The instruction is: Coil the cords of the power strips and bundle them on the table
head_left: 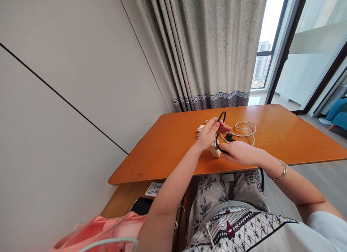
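A black cable (pixel 217 140) runs in a loop between my two hands above the wooden table (pixel 168 147). My left hand (pixel 210 133) is closed around the upper part of the loop, with the thumb on top and the fingers pointing right. Lower down, my right hand (pixel 240 152) grips the same cable near the table's front edge; its fingertips are partly hidden. Beneath the hands stands a white block (pixel 215 151), perhaps a charger, mostly covered. A black plug (pixel 230 137) lies just beyond my right hand.
A white cable (pixel 253 131) lies coiled on the table's right side. Small white plugs (pixel 200 129) sit behind my left hand. Below the table at left are a dark phone (pixel 141 206), a white labelled card (pixel 153 189) and a pink bag (pixel 116 228). A wall borders the left.
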Action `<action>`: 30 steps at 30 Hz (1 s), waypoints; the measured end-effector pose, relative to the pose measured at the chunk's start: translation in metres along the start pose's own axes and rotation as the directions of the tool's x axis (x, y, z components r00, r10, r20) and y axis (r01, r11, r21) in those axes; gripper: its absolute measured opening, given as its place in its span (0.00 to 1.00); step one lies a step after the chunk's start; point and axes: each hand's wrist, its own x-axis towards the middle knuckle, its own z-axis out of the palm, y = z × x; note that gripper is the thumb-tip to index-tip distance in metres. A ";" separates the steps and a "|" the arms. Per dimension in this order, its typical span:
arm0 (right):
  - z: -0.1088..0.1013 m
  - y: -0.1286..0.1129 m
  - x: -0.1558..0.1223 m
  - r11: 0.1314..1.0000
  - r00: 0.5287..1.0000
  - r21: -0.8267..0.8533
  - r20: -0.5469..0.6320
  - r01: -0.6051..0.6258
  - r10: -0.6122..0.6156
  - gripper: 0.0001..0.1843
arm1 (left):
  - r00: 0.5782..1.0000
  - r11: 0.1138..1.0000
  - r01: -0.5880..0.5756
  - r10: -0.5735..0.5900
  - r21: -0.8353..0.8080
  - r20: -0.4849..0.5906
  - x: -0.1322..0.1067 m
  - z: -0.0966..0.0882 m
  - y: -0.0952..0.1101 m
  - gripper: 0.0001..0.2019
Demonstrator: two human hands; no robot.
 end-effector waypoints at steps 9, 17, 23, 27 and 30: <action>-0.010 0.023 -0.006 0.882 0.993 0.468 -0.117 0.057 -0.002 0.11 | 0.991 0.830 -0.129 0.127 0.543 0.042 -0.007 0.000 -0.004 0.19; -0.028 0.035 -0.039 0.931 0.989 0.334 0.058 -0.147 0.135 0.12 | 0.989 0.931 0.003 0.050 0.365 -0.136 -0.004 -0.021 -0.004 0.24; -0.037 0.014 -0.037 0.989 0.945 0.147 -0.327 0.023 0.027 0.12 | 0.991 0.989 0.110 -0.117 0.098 0.064 -0.007 -0.010 0.006 0.27; -0.041 0.011 -0.024 0.992 0.836 0.104 -0.549 0.069 0.000 0.10 | 0.958 0.985 0.170 -0.168 0.012 0.232 -0.015 -0.004 0.009 0.27; -0.042 0.023 -0.013 0.969 0.803 0.242 -0.586 0.050 0.105 0.09 | 0.955 0.983 0.164 -0.139 -0.079 0.262 -0.019 -0.003 0.008 0.29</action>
